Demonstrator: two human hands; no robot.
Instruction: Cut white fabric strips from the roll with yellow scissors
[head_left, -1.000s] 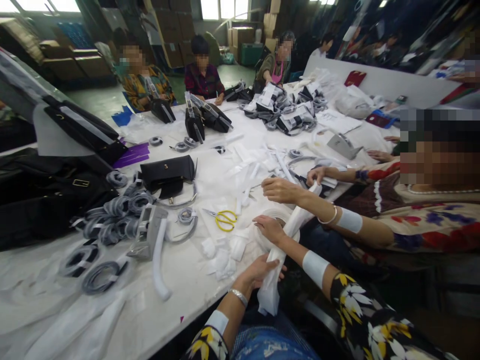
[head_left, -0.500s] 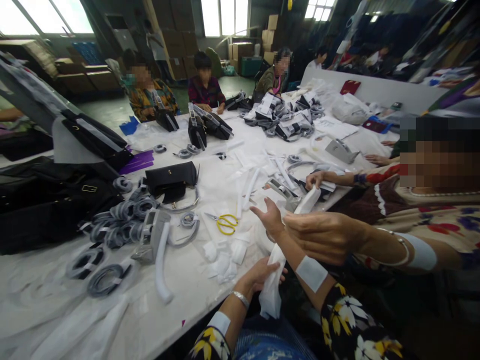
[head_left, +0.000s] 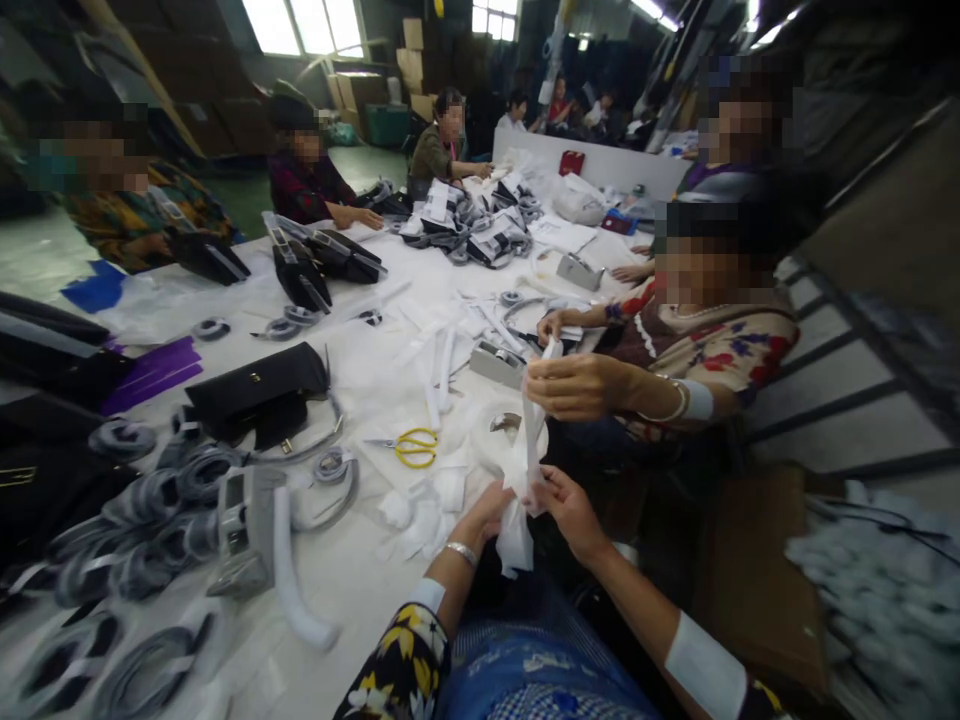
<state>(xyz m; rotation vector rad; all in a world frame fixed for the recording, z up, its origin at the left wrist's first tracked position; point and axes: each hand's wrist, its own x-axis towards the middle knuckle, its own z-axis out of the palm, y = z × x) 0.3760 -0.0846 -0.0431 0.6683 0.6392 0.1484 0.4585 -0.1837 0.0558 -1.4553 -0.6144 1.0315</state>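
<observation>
A long white strip of soft, thin material (head_left: pixel 517 540) hangs at the table's front edge. My left hand (head_left: pixel 489 510) grips it from the left, fingers partly hidden behind it. From the right, my right hand (head_left: pixel 568 508) pinches the same strip between thumb and fingers. A co-worker's hand (head_left: pixel 577 388) on the right holds the strip higher up, and that person's other hand (head_left: pixel 551 328) is at its far end. Just behind the strip lies a white roll (head_left: pixel 487 435), partly covered by it.
Yellow-handled scissors (head_left: pixel 415 447) and white scraps (head_left: pixel 431 515) lie left of the roll. Grey tape dispensers (head_left: pixel 247 530), coiled grey straps (head_left: pixel 150 545) and a black bag (head_left: pixel 259 390) stand further left. More bags are heaped (head_left: pixel 472 220) at the back. Several people sit around the table.
My right hand has come down from its raised, spread pose and now pinches the strip near my left hand. The co-worker's near hand has drawn back slightly. The view has turned right.
</observation>
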